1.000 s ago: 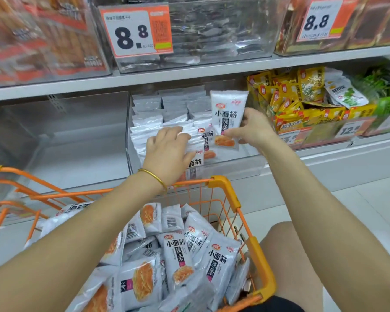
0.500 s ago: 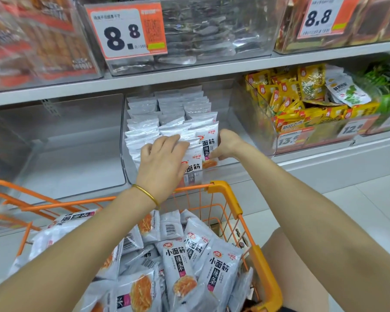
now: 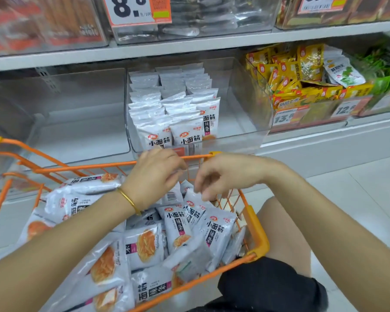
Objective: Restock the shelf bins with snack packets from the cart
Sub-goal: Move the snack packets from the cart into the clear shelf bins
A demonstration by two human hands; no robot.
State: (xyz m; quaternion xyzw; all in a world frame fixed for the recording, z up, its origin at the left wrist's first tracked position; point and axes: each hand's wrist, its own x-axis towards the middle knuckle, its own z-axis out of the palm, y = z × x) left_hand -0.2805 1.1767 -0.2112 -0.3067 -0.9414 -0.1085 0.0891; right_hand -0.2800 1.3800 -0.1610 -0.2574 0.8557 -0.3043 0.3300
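An orange wire cart in front of me holds several white snack packets with orange food pictures. On the lower shelf a clear bin is partly filled with upright rows of the same white packets. My left hand, with a gold bracelet on its wrist, hovers over the cart's far rim with fingers loosely curled and nothing in it. My right hand hangs beside it over the cart, fingers pointing down and apart, holding nothing.
A clear bin to the left stands without packets. To the right sits a bin of yellow packets and green ones. The upper shelf carries more bins with 8.8 price tags. Pale floor lies at right.
Both hands have left the shelf bin and dropped back over the cart. The packet my right hand held a second ago now stands in the bin's right row.
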